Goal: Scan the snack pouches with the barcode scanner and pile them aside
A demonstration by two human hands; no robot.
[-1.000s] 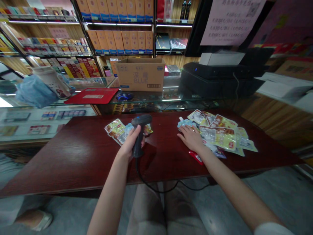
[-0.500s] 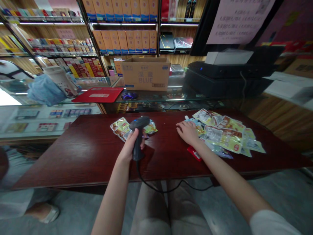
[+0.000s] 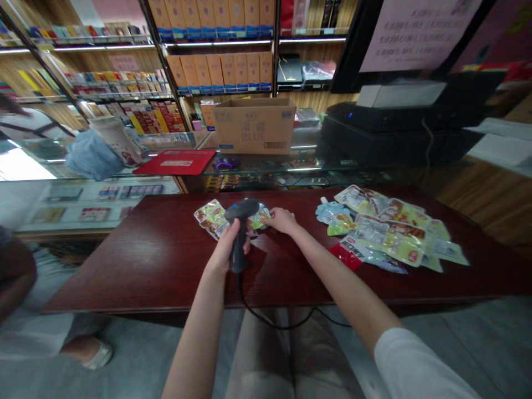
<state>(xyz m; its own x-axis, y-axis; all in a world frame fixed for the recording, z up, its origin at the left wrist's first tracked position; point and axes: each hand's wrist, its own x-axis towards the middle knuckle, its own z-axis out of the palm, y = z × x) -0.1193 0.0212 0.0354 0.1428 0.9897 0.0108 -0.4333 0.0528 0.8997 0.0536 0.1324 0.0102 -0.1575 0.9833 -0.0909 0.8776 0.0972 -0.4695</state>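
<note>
My left hand (image 3: pixel 224 246) is wrapped around the handle of a black barcode scanner (image 3: pixel 239 246), held upright over the table with its cord hanging down. Behind the scanner lies a small group of snack packets (image 3: pixel 210 215), partly hidden by it. My right hand (image 3: pixel 283 220) has its fingers closed at the edge of a small green and blue snack packet (image 3: pixel 261 213) in that group. To the right, a blue spouted pouch (image 3: pixel 331 210) lies beside a larger heap of snack packets (image 3: pixel 390 235). A red packet (image 3: pixel 346 252) sits at the heap's near edge.
The dark red table (image 3: pixel 137 260) meets a glass counter behind it. On that counter are a cardboard box (image 3: pixel 254 127), a red folder (image 3: pixel 177 162), a mouse (image 3: pixel 225 163) and a cup (image 3: pixel 116 141). A person's foot (image 3: pixel 93 353) shows at lower left.
My right hand has left the blue pouch by the right heap and moved left to the small packet beside the scanner. My left hand still holds the scanner. The view has shifted slightly left.
</note>
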